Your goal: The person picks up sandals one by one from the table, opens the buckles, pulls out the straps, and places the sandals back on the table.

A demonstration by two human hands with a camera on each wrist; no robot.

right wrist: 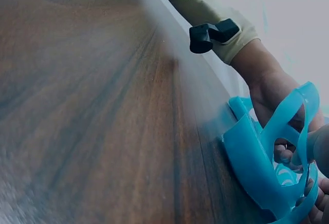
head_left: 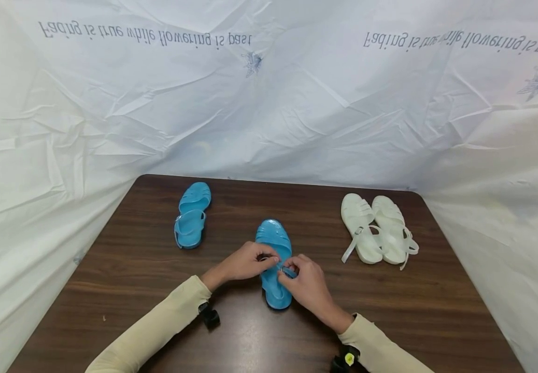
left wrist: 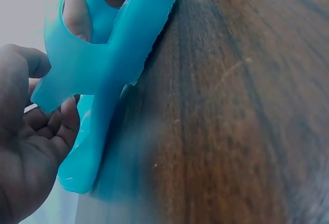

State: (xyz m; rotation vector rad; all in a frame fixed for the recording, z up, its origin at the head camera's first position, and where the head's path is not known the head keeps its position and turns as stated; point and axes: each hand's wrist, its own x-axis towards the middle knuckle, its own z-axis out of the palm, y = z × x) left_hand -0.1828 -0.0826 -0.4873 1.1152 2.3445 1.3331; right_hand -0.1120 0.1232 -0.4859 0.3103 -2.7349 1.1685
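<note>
A blue jelly sandal (head_left: 273,235) lies on the table in the middle, its toe pointing away from me. My left hand (head_left: 252,260) is at its left side, thumb and fingers pinching the sandal's side piece (left wrist: 69,72). From the right, my right hand (head_left: 310,285) pinches the blue ankle strap (head_left: 289,272), which bends into a loop above the footbed. In the right wrist view the strap (right wrist: 310,103) arches up by the right fingers. Fingers partly cover the buckle area, so whether the strap is fastened cannot be told.
A second blue sandal (head_left: 195,197) lies at the back left. Two white sandals (head_left: 356,207) lie side by side at the right, straps loose. The dark wood table (head_left: 418,316) ends at a white plastic sheet (head_left: 269,103) behind.
</note>
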